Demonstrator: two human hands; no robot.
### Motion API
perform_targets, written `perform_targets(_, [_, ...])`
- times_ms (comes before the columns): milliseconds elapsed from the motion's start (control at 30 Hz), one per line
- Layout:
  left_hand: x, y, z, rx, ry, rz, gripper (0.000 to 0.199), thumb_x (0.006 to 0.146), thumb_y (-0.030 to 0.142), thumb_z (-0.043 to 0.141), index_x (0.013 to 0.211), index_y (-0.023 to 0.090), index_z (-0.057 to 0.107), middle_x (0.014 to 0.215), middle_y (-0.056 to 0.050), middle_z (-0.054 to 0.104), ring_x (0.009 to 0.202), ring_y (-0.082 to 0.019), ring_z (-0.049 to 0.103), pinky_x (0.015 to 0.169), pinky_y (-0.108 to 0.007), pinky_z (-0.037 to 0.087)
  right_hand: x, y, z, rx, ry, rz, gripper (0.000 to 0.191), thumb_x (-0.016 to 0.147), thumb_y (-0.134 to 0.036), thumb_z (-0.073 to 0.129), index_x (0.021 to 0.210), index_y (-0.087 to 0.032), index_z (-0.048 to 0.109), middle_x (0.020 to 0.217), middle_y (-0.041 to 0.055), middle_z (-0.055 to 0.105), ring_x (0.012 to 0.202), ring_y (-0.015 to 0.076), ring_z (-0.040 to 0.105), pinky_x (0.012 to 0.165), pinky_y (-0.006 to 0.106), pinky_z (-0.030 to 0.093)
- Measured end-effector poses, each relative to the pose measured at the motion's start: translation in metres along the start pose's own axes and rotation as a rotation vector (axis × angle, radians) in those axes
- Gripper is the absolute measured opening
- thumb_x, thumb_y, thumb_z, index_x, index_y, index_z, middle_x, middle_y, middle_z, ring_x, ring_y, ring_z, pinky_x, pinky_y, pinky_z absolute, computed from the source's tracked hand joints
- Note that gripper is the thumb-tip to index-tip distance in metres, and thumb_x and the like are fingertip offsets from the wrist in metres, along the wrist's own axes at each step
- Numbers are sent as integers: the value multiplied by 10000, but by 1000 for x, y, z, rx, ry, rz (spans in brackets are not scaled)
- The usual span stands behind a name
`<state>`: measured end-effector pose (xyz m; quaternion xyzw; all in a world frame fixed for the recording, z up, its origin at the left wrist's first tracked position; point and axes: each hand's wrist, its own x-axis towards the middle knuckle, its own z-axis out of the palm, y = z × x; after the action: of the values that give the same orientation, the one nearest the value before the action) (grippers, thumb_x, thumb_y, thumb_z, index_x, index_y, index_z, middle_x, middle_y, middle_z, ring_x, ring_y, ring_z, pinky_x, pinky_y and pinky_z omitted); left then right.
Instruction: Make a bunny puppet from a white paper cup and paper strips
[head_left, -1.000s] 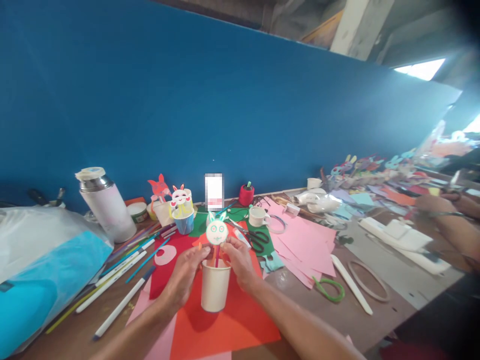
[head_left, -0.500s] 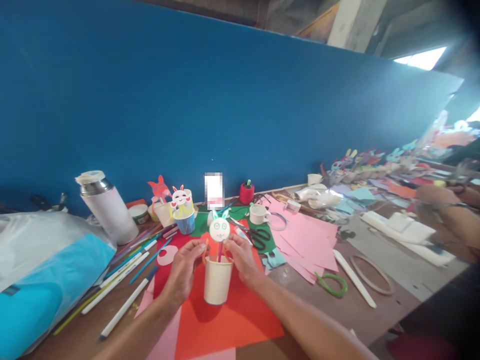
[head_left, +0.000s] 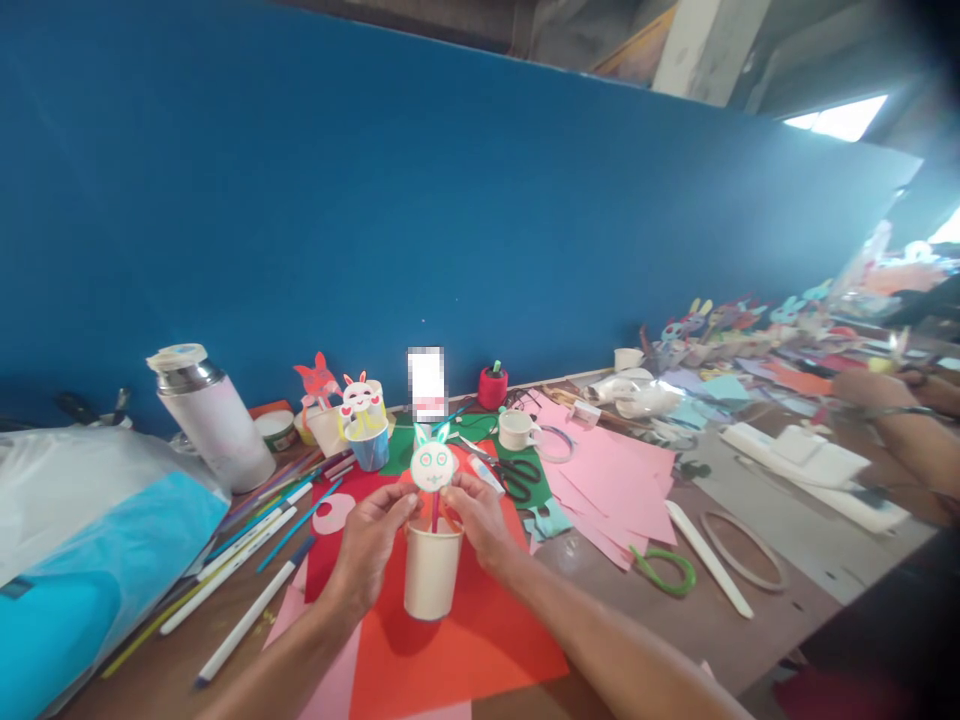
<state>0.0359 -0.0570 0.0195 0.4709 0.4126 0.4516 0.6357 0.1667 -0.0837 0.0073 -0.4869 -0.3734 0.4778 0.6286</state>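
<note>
Left hand (head_left: 369, 550) and right hand (head_left: 480, 522) gripping the paper cup (head_left: 430, 575) between them, bunny stick (head_left: 433, 467) just above.

Your left hand (head_left: 373, 545) and right hand (head_left: 480, 520) pinch the rim of a white paper cup (head_left: 430, 572) standing upright on orange paper (head_left: 465, 640). A paper bunny face (head_left: 433, 463) on a red stick rises from the cup. Black scissors (head_left: 514, 474) lie just beyond; a thermos (head_left: 210, 415) stands far left.

Paper cup (head_left: 430, 577) and bunny face (head_left: 433, 464) a touch lower and leftward than half a second ago.
</note>
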Motion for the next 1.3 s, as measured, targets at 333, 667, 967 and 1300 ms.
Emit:
perform_targets(333, [-1,-1,0,25,3,3,193,621,266,666,771,144,672,716,-19,652,671,-119,543,643,-210,402,0,1,0,-18,-7,-4,92,641,-223,517,567,-176,488,514,-55,419,462,76,331,460,207,262])
perform_targets(667, [1,-5,-2,-104,1,-16,235,631,262,675,834,153,634,695,4,614,605,-84,529,593,-198,390,2,6,-2,-9,13,-2,100,651,-251,529,589,-174,512,545,-39,456,507,87,386,490,207,311])
perform_targets(967, [1,0,-3,-121,-64,-151,216,664,243,632,857,148,650,777,-29,657,705,-115,570,675,-224,410,0,6,-2,-18,-18,9,106,662,-258,514,587,-186,493,527,-53,435,480,82,361,477,203,290])
perform_targets(1300, [3,1,-3,-55,-125,-151,209,643,241,646,828,145,644,702,-21,640,652,-117,568,611,-216,399,0,7,-1,-10,-42,10,82,650,-236,514,592,-181,495,518,-57,408,469,80,331,478,211,274])
